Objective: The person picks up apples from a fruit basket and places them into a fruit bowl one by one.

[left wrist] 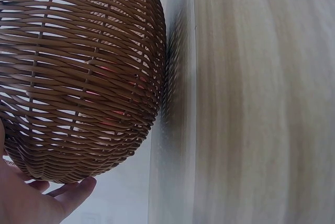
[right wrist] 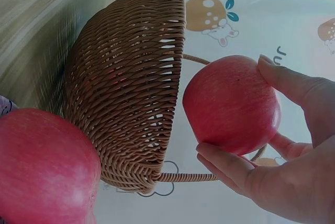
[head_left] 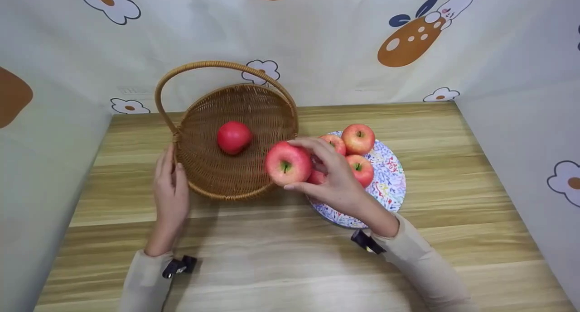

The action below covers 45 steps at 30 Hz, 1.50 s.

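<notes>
A wicker basket (head_left: 226, 185) with a tall arched handle holds one red apple (head_left: 234, 137). My left hand (head_left: 171, 189) grips the basket's left side; in the left wrist view its fingers curl round the wicker (left wrist: 78, 77). Between thumb and fingers my right hand (head_left: 337, 180) pinches a red apple (head_left: 288, 163), raised beside the basket's right rim. The right wrist view has this apple (right wrist: 233, 106) in the hand (right wrist: 293, 166), apart from the basket's wall (right wrist: 125, 77). Several apples (head_left: 358, 139) lie on a patterned plate (head_left: 389, 180), one partly hidden behind the held apple.
The plate stands right of the basket on the wooden table (head_left: 272, 257). A printed cloth wall (head_left: 335, 40) rises behind the basket, with side walls at left and right. One large apple (right wrist: 44, 169) is near the right wrist camera.
</notes>
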### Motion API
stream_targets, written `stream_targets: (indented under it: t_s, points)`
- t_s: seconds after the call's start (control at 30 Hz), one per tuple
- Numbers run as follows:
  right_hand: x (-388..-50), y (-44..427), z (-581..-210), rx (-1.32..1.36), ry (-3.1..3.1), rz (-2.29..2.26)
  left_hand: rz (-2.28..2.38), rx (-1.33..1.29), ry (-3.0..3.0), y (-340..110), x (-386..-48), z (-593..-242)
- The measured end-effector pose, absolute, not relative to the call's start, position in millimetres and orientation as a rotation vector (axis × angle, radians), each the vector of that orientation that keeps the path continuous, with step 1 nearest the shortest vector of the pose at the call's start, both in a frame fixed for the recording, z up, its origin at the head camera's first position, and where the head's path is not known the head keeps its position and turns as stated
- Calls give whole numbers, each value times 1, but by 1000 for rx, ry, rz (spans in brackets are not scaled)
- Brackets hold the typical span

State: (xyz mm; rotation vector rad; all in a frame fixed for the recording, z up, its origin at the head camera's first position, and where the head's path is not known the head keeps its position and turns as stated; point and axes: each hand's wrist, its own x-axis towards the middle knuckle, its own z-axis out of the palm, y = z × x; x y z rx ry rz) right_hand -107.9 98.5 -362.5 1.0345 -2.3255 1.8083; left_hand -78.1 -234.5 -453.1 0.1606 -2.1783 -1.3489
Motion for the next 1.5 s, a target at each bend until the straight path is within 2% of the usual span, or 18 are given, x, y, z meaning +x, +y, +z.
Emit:
stream_targets:
  t_s: [1.5]
  points:
    - [-109,146,-369,739,-2421,1774,-1351,170,-2180,-235,-78,-453]
